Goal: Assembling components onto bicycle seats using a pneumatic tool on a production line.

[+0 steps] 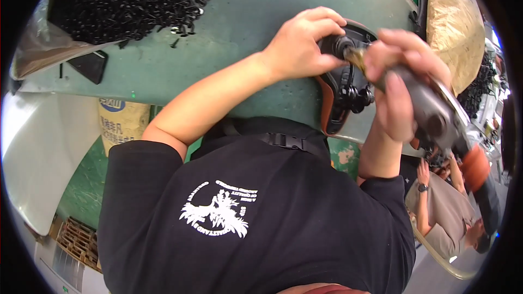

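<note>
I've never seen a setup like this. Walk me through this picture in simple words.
There is no robot here: the hands are a person's own. The wide, round-edged view comes from a camera worn on the person's head, looking down, so straight edges look bent. On the green table lies a heap of small black pieces. The left hand has its thumb and fingers at the upper end of a black-and-orange part. The right hand, blurred, grips a grey power tool, its tip pointing toward that part. At the right, another person is visible.
</note>
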### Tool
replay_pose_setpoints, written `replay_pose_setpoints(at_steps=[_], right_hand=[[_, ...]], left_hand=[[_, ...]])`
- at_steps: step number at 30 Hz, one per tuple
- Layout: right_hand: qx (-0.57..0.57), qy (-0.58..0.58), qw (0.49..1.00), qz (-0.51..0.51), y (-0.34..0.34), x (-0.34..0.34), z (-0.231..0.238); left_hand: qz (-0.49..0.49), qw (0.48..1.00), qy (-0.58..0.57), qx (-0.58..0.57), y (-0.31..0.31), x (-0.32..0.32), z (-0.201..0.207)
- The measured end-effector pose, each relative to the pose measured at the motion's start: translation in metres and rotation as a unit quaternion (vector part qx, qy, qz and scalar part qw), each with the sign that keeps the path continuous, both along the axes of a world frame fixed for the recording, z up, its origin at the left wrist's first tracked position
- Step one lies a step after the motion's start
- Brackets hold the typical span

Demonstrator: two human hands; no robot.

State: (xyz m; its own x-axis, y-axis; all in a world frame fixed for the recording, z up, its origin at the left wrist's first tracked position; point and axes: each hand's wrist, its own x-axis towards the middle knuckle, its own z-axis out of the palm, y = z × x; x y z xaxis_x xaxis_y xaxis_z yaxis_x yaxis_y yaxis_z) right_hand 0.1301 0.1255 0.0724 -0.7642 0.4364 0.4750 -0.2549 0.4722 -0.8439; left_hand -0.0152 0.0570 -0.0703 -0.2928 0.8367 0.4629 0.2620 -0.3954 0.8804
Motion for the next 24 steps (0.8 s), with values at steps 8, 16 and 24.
replay_pose_setpoints(at_steps=[8,16,24], right_hand=[[-0.037,0.102,0.994,0.013,-0.014,0.076,0.042],[-0.066,0.145,0.987,0.02,-0.015,0.086,0.032],[-0.123,0.206,0.97,0.04,-0.03,0.118,0.052]], left_hand=[[0.185,0.937,0.288,-0.071,-0.111,-0.079,0.034],[0.174,0.876,0.379,-0.24,-0.176,-0.155,0.018],[-0.095,0.95,-0.287,-0.082,-0.083,-0.02,0.071]])
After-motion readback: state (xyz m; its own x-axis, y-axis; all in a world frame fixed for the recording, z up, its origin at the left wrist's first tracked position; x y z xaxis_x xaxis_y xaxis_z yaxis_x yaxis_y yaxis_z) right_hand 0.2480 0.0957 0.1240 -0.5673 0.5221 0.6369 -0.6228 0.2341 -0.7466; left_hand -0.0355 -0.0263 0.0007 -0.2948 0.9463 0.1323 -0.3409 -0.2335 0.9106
